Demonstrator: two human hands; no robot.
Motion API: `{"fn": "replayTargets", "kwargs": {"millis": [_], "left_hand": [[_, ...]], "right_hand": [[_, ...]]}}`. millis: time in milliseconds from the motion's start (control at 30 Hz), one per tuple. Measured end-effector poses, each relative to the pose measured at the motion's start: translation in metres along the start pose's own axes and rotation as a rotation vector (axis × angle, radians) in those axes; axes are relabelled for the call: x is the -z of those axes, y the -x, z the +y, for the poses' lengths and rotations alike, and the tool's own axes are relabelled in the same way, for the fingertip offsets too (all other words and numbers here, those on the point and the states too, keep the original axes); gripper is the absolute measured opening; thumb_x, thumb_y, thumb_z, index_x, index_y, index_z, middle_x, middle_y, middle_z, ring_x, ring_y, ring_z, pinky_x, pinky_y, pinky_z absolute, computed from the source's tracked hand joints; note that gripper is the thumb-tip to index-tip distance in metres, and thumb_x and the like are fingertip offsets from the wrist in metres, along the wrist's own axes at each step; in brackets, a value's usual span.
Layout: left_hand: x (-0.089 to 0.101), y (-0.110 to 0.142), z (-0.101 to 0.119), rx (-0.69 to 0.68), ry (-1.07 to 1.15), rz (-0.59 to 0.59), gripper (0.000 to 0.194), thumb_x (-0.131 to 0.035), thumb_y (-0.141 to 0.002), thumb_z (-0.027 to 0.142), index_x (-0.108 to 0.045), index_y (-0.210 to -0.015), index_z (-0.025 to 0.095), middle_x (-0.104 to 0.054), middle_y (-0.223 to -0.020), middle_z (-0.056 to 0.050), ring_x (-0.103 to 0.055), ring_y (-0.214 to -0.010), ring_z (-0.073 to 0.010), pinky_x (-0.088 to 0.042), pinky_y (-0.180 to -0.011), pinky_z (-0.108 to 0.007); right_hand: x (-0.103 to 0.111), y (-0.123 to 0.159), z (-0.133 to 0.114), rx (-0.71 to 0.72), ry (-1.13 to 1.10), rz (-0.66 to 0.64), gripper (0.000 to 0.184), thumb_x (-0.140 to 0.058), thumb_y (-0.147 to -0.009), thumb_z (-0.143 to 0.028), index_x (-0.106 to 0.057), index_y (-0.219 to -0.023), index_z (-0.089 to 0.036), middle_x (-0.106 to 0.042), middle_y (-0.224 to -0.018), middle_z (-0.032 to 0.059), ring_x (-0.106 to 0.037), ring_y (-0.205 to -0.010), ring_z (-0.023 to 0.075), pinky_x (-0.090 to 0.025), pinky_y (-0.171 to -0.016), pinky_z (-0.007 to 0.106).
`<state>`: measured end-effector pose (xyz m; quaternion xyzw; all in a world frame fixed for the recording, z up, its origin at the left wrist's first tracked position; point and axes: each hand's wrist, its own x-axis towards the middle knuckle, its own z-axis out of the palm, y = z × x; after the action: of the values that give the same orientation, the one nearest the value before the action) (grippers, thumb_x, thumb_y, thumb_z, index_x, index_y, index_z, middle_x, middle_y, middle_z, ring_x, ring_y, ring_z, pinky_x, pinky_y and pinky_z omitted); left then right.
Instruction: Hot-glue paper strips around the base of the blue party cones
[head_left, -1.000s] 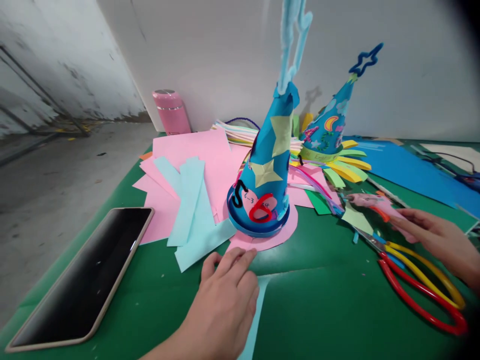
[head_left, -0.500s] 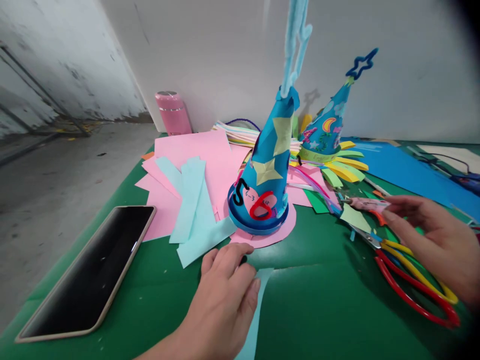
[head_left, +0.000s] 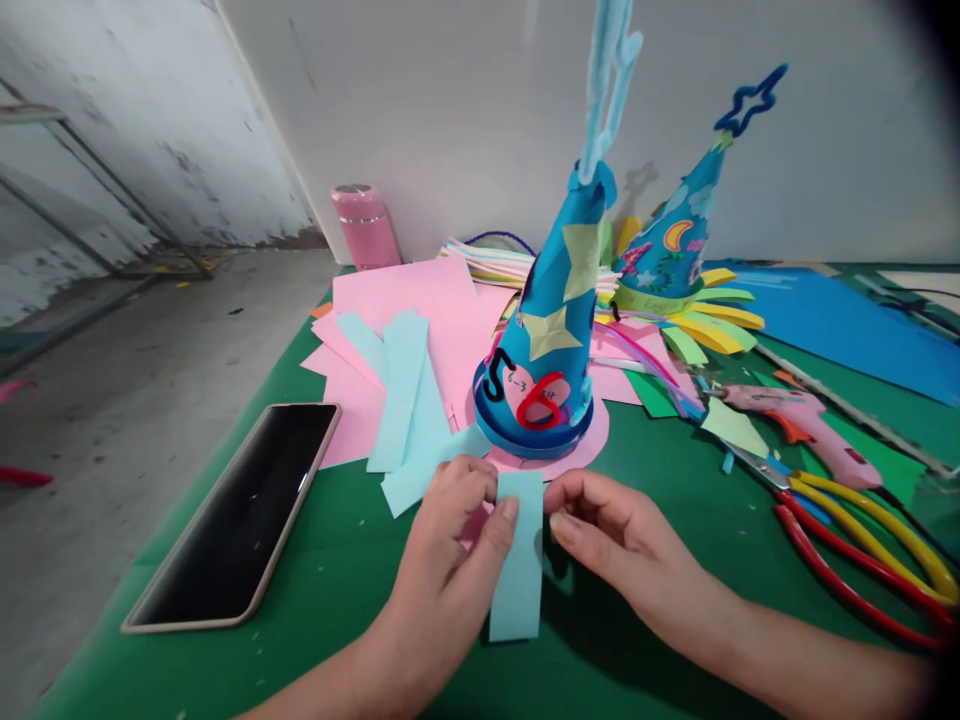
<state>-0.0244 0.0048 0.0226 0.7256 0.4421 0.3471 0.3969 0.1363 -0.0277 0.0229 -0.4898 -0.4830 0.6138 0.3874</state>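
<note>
A light blue paper strip (head_left: 517, 580) stands in front of me, pinched between the thumb and fingers of my left hand (head_left: 465, 545). Close by its right edge is my right hand (head_left: 622, 540), fingers curved and thumb a little apart, with nothing visible in them; whether a fingertip touches the edge I cannot tell. Just beyond both hands rises a blue paper cone hat (head_left: 559, 330) with yellow stars, a black 5-like shape, a red 6 and a light blue pipe cleaner on top. It stands on a round pink paper piece (head_left: 596, 440).
Left lie a phone (head_left: 240, 520), pink sheets (head_left: 420, 285) and more light blue strips (head_left: 401, 390). Right are a pink glue gun (head_left: 810, 420) and red-and-yellow-handled scissors (head_left: 862, 540). Behind stand a second cone hat (head_left: 675, 240), a pink bottle (head_left: 367, 230) and blue card (head_left: 847, 320).
My right hand has left the glue gun and come to the middle, beside the strip. My left hand has raised the strip off the table. The view has shifted slightly.
</note>
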Motion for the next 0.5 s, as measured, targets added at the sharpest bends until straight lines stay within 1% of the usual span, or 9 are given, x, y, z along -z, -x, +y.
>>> {"fn": "replayTargets", "kwargs": {"millis": [100,200,300,400,500], "left_hand": [[-0.001,0.003,-0.002,-0.021,-0.027,-0.034,0.020,-0.039,-0.083,0.020,-0.035,-0.063,0.020,-0.042,-0.074,-0.001,-0.041,-0.072,-0.0146,-0.037,-0.066,-0.027],[-0.003,0.006,-0.003,-0.041,-0.051,-0.072,0.020,-0.039,-0.083,0.020,-0.035,-0.064,0.020,-0.043,-0.075,-0.001,-0.042,-0.077,-0.0157,-0.037,-0.066,-0.027],[-0.005,0.009,-0.005,-0.058,-0.062,-0.107,0.019,-0.038,-0.084,0.020,-0.035,-0.065,0.020,-0.043,-0.074,-0.001,-0.042,-0.072,-0.0148,-0.038,-0.063,-0.026],[-0.006,0.010,-0.005,-0.085,-0.083,-0.143,0.018,-0.037,-0.085,0.019,-0.036,-0.066,0.020,-0.043,-0.073,-0.001,-0.042,-0.072,-0.0146,-0.038,-0.065,-0.027],[-0.003,0.007,-0.005,-0.123,-0.180,-0.174,0.012,-0.038,-0.084,0.019,-0.042,-0.073,0.019,-0.047,-0.077,-0.002,-0.044,-0.075,-0.0163,-0.038,-0.068,-0.031]], "right_hand": [[-0.002,-0.002,0.004,0.021,0.013,0.037,0.020,-0.050,-0.080,-0.036,-0.047,-0.075,-0.017,-0.037,-0.065,-0.0036,-0.032,-0.058,0.0076,-0.028,-0.052,0.021],[-0.003,-0.001,0.009,0.025,0.031,0.038,0.021,-0.049,-0.081,-0.036,-0.045,-0.072,-0.017,-0.034,-0.062,-0.0044,-0.029,-0.056,0.0076,-0.026,-0.051,0.022],[-0.002,0.002,0.011,0.033,0.089,0.034,0.022,-0.047,-0.082,-0.035,-0.043,-0.068,-0.017,-0.032,-0.059,-0.0050,-0.028,-0.054,0.0075,-0.026,-0.049,0.021],[0.001,0.004,0.011,0.079,0.246,0.076,0.022,-0.046,-0.082,-0.031,-0.043,-0.065,-0.018,-0.032,-0.057,-0.0052,-0.030,-0.052,0.0075,-0.026,-0.048,0.021],[0.007,0.001,0.011,0.167,0.457,0.140,0.020,-0.048,-0.081,-0.027,-0.045,-0.063,-0.018,-0.038,-0.062,-0.0034,-0.038,-0.059,0.0093,-0.031,-0.054,0.022]]}}
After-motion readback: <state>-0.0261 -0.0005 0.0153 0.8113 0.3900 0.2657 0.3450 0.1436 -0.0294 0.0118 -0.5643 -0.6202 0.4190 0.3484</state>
